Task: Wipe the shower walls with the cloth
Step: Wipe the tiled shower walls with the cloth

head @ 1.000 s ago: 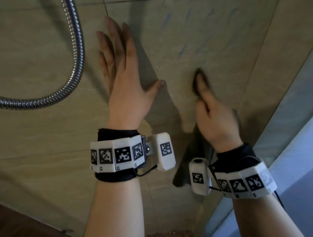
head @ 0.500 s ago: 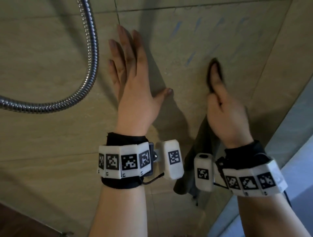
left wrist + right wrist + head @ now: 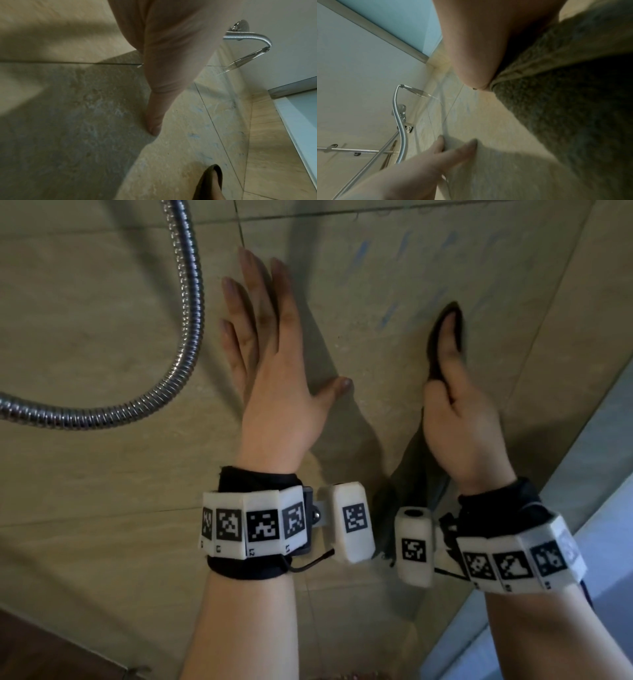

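Observation:
My left hand (image 3: 267, 354) lies flat on the beige tiled shower wall (image 3: 102, 474), fingers straight and thumb spread; its thumb (image 3: 154, 121) touches the tile. To its right, my right hand (image 3: 459, 419) presses a dark cloth (image 3: 414, 467) against the wall. The cloth wraps over the fingertips, and its tail hangs down below the palm. In the right wrist view the thumb (image 3: 471, 54) sits against the folded cloth (image 3: 565, 108). The cloth's tip (image 3: 211, 180) also shows in the left wrist view.
A metal shower hose (image 3: 185, 337) loops down the wall left of my left hand. Faint blue smears (image 3: 394, 313) mark the tile above the cloth. A pale frosted panel with a frame (image 3: 599, 508) borders the wall on the right. A chrome rail (image 3: 351, 150) runs further along.
My right hand has slid the cloth up the wall and slightly to the right. The left hand has stayed flat on the tile.

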`<state>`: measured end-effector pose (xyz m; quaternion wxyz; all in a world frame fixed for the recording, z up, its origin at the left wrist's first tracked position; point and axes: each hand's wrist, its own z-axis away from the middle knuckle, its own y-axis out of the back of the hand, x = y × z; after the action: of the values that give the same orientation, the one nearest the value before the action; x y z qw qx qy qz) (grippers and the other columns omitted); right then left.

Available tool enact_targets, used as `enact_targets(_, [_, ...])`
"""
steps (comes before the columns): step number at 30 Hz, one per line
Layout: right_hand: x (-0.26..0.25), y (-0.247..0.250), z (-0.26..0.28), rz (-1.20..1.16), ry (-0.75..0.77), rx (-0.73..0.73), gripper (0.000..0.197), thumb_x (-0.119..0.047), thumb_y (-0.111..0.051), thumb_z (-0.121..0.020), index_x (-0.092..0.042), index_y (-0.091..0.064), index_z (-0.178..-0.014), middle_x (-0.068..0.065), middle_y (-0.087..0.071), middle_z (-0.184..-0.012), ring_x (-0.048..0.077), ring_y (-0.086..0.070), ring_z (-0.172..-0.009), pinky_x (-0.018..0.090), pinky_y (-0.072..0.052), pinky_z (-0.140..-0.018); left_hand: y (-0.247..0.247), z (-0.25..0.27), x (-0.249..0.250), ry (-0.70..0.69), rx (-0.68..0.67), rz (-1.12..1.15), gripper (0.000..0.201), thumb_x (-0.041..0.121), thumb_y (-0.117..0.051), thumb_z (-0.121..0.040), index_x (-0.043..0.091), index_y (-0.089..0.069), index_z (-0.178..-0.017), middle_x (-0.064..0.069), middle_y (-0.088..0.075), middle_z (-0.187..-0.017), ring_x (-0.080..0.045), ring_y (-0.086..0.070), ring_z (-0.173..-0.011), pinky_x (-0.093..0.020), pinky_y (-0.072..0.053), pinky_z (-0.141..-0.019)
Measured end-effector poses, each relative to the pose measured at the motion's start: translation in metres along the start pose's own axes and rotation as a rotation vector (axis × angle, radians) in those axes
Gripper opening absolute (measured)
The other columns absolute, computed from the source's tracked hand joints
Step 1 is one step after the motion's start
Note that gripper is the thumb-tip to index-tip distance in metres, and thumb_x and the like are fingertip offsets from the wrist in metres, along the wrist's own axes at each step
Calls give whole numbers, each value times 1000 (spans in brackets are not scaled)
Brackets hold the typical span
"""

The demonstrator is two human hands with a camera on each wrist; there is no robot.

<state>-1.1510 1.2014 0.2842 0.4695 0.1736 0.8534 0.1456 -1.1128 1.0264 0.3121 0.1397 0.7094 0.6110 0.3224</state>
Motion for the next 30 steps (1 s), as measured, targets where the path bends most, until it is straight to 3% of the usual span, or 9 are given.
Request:
enact_targets(4, [5,-32,27,50,84,-113,64,-18,-41,-97,-57,-12,-138,5,-61,-126,21,-58,-100,24,-43,-87,0,0,0,-9,10,-4,121,47,-76,-76,5,8,-153,-21,16,-159,-37,18,-145,-37,18,-113])
enact_targets(7, [10,-33,29,134,102,-144,59,-25,-39,-98,-65,-9,-129,13,-67,-110,26,-62,-88,36,-51,-80,0,1,0,-12,17,-24,121,49,-76,-75,5,7,-153,-21,15,-159,-38,17,-145,-37,17,-113])
enact_targets(11, [10,-7,4,40,41,5,61,-24,-36,-98,-60,-13,-142,-15,-57,-98,2,-54,-64,12,-39,-58,1,1,0,-4,-2,-31,123,49,-76,-75,7,10,-153,-19,17,-159,-36,19,-145,-36,19,-112])
enact_targets(14, [7,-6,2,-44,31,15,63,-17,-37,-99,-51,-14,-147,-23,-43,-117,-4,-53,-88,0,-35,-71,0,0,0,-2,-6,-23,123,48,-76,-75,7,10,-152,-19,17,-159,-36,20,-144,-37,19,-113])
enact_targets(17, [9,-22,20,-8,74,-49,64,-17,-41,-98,-61,-13,-135,-11,-53,-116,6,-54,-82,17,-43,-82,1,-1,-1,-9,-6,-17,123,49,-76,-75,6,9,-152,-20,16,-159,-37,19,-145,-38,18,-113])
enact_targets(21, [16,-34,32,149,106,-184,61,-31,-38,-95,-75,-4,-120,9,-67,-101,22,-62,-78,41,-54,-76,1,-1,-1,-1,-11,-15,122,48,-76,-76,7,10,-152,-19,17,-159,-36,19,-144,-38,17,-114])
enact_targets(26, [-3,-1,-3,137,96,-49,62,-24,-37,-98,-64,-11,-137,-7,-56,-87,5,-52,-61,17,-38,-55,2,0,0,2,-26,2,124,47,-76,-76,8,12,-152,-18,20,-158,-34,22,-144,-38,18,-114])
enact_targets(28, [-10,11,-17,93,76,9,62,-23,-36,-98,-60,-13,-142,-12,-55,-83,10,-52,-59,13,-39,-53,2,0,0,7,-30,7,124,47,-77,-75,9,13,-152,-18,21,-158,-33,23,-144,-38,19,-114])
enact_targets(30, [-13,12,-21,48,72,44,62,-21,-35,-98,-55,-12,-145,-25,-54,-95,10,-51,-59,10,-38,-52,1,0,0,6,-28,7,124,47,-77,-75,9,13,-152,-17,22,-158,-33,23,-144,-37,19,-113])
